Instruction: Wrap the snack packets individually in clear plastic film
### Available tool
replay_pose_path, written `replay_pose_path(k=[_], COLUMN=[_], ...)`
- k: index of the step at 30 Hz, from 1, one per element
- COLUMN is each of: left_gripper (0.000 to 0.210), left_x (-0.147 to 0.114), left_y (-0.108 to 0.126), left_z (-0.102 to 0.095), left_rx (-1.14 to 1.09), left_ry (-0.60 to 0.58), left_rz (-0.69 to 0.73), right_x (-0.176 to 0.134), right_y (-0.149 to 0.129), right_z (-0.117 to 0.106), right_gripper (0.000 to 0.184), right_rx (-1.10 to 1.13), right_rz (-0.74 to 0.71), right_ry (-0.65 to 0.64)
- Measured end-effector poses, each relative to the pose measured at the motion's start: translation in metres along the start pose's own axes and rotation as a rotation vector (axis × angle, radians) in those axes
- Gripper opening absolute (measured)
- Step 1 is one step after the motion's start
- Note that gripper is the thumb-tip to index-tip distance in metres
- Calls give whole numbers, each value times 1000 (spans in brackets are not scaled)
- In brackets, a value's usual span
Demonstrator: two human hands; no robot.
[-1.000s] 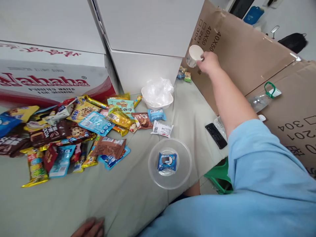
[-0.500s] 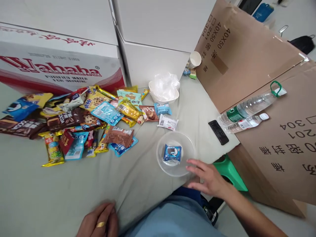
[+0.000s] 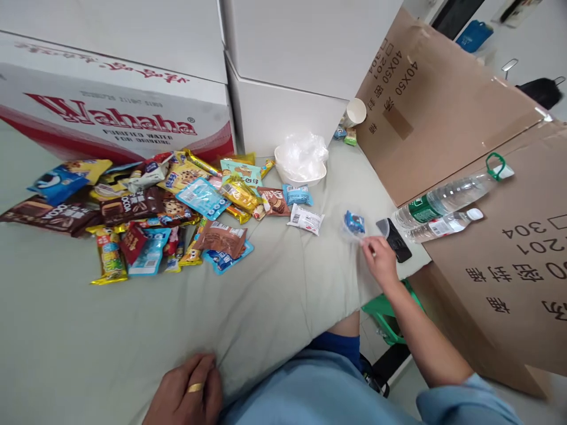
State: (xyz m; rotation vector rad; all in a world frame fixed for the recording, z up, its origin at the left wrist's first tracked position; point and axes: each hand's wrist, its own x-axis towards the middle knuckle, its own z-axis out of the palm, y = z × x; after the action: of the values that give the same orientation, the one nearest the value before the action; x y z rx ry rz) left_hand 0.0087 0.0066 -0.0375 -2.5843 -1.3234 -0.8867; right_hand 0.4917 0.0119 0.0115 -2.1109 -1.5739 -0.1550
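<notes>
The cloth-covered tabletop [image 3: 274, 289] takes most of the frame. The Wahaha carton [image 3: 119, 112] stands in the upper left, and the pile of snack packets [image 3: 177, 195] lies in front of it. The left hand [image 3: 186, 392] rests at the lower edge, with its fingers curled together; what is under them, I cannot tell. The right hand [image 3: 381, 260], right of the centre, pinches with its fingers the near rim of the clear plastic bowl [image 3: 348, 234], slightly blurred. This bowl is beside the black phone [image 3: 399, 246] and contains one blue snack packet [image 3: 355, 222].
</notes>
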Motion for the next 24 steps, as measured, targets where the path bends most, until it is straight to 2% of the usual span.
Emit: replay_pose_path(k=[4,7,8,10,12,15,18,21,24], left_gripper=[14,16,17,17,16,16,17,23,27], left_x=[-2,-6,-7,-7,-3,10,24,28,22], left_y=[-2,-5,-6,-10,-16,-30,-48,-61,-68], left_z=[-3,-13,-18,-28,-38,-44,-39,-26,-14], left_rx=[-160,-302,-339,-397,-447,-499,-494,-446,-422], left_ry=[-28,-52,-55,-46,-30,-24,-16,-45,-116], left_rz=[-48,-177,-243,-370,-440,-460,-471,-489,-482], right_x=[89,130,135,133,124,121,148,194,233], right_y=[18,2,-10,-41,-76,-119,-132,-121,-110], right_z=[26,36,37,38,44,62,83,95,97], right_gripper=[32,54,56,43,31,30,27,19,16], right_rx=[-12,-28,-29,18,120,214,298,391,367], right_rz=[58,80,70,-1,-97,-144,-7,211,285], right_ry=[-42,30,77,115,33,-75,6,141,229])
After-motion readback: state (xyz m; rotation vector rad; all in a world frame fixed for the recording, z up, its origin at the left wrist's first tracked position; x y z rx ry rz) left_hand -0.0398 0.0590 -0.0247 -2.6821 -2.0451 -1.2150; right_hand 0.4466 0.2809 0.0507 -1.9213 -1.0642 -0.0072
